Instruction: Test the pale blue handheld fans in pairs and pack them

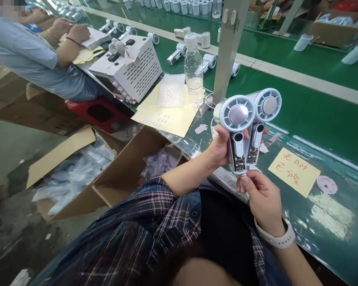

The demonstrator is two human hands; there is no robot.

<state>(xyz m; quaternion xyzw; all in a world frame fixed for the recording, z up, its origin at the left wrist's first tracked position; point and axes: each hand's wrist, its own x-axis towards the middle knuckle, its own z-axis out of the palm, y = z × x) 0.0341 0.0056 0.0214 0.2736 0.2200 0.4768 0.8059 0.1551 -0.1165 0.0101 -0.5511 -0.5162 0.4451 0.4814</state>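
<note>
My left hand is wrapped round two pale blue handheld fans, held side by side above the bench. The front fan has a round ringed head with a silver centre, and its handle lies open, showing a circuit board. The rear fan looks alike, with its board bare too, and is partly covered by the front one. At the foot of the front fan's handle, my right hand has thumb and fingertips pinched together. Whatever is between them is too small to make out.
The green bench bears a yellow note, a water bottle, a yellow sheet and a white metal box. A metal post rises behind. Cartons stand left; a co-worker sits beyond.
</note>
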